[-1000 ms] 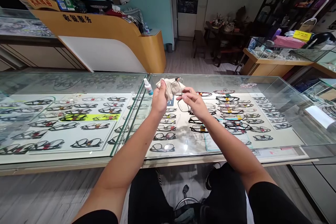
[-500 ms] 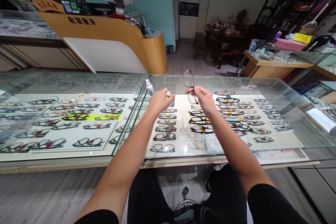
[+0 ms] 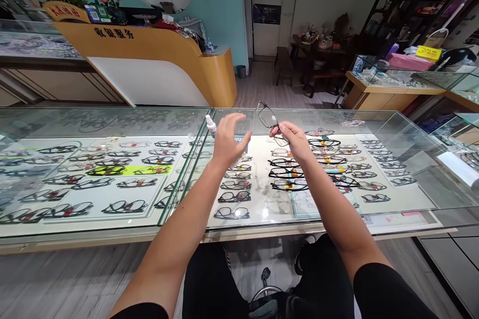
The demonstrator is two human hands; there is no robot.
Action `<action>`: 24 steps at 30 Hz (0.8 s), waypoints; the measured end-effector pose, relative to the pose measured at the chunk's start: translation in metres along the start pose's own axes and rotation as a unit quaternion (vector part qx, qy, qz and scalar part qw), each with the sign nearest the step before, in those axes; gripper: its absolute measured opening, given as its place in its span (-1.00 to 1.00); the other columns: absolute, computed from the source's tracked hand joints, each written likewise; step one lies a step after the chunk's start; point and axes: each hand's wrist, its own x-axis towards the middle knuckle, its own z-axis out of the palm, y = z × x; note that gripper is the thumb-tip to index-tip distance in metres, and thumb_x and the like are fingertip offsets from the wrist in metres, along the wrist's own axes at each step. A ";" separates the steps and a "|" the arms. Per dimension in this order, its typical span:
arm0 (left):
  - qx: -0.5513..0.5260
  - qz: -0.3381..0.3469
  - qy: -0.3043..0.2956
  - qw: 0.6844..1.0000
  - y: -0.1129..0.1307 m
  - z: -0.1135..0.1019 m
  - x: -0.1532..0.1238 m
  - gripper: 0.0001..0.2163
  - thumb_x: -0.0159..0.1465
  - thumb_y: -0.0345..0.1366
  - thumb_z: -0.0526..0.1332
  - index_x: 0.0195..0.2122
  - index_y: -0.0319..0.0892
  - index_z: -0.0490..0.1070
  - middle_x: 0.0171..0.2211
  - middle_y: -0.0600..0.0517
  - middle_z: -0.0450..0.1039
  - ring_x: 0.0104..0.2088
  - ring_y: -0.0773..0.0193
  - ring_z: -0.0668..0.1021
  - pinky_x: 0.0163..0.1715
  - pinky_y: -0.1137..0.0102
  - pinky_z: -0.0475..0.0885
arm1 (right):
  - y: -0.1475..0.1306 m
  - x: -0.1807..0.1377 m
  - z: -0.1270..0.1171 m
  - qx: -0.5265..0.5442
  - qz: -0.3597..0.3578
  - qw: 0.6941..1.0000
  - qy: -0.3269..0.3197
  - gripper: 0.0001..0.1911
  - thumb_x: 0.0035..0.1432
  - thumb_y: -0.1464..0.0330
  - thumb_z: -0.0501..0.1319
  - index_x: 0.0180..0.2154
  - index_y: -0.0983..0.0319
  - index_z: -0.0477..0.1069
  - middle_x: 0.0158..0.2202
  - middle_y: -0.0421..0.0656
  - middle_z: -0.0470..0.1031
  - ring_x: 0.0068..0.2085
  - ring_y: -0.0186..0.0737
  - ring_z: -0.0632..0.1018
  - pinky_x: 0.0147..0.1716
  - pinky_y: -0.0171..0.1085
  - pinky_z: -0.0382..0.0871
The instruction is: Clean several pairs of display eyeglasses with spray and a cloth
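My right hand (image 3: 295,138) pinches a pair of eyeglasses (image 3: 268,116) near the middle, between thumb and fingers. The glasses have a thin dark frame and are held up on a slant above the glass counter, one lens high and the other partly behind the fingers. My left hand (image 3: 229,140) hovers to their left with fingers and thumb spread and nothing visible between them. Close beside it stands a small white spray bottle (image 3: 210,124) with a blue lower part. A blue card or packet (image 3: 243,139) shows partly behind the left thumb.
Beneath my hands is a glass display counter (image 3: 258,209) with many eyeglass frames (image 3: 234,196) in rows inside. A second glass case (image 3: 112,224) adjoins on the left. Further off are a wooden cashier desk (image 3: 220,77), a bench (image 3: 283,62) and another display case (image 3: 396,90).
My left hand has opened from a closed grip on something whitish, which no longer shows, and its fingers have risen. The eyeglasses have tilted further left in my right hand.
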 end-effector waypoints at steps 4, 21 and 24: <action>-0.064 0.090 0.102 0.989 0.012 -0.001 0.000 -0.20 0.30 0.26 0.46 0.42 -0.08 0.40 0.43 -0.27 0.49 0.45 -0.22 0.48 0.50 -0.11 0.30 | -0.007 -0.001 -0.001 -0.036 0.004 0.999 -0.034 -0.37 0.31 -0.29 0.30 -0.40 0.12 0.62 -0.31 -0.14 0.66 -0.13 -0.06 0.57 0.09 -0.08 0.39; -0.116 0.028 0.068 0.991 0.033 -0.012 0.000 -0.29 0.12 0.35 0.56 0.13 -0.03 0.66 0.12 -0.18 0.72 0.20 -0.23 0.67 0.33 -0.05 0.46 | -0.031 -0.010 -0.005 -0.129 -0.016 0.988 -0.089 -0.39 0.39 -0.22 0.28 -0.42 0.10 0.68 -0.33 -0.14 0.67 -0.10 -0.02 0.53 0.08 -0.03 0.35; -0.125 0.040 0.089 0.987 0.044 -0.026 0.008 -0.32 0.10 0.32 0.59 0.11 -0.01 0.66 0.11 -0.17 0.72 0.21 -0.24 0.67 0.35 -0.06 0.46 | -0.057 -0.007 -0.004 -0.160 -0.045 0.982 -0.087 -0.40 0.43 -0.18 0.27 -0.43 0.11 0.68 -0.34 -0.14 0.69 -0.12 -0.03 0.55 0.05 -0.03 0.38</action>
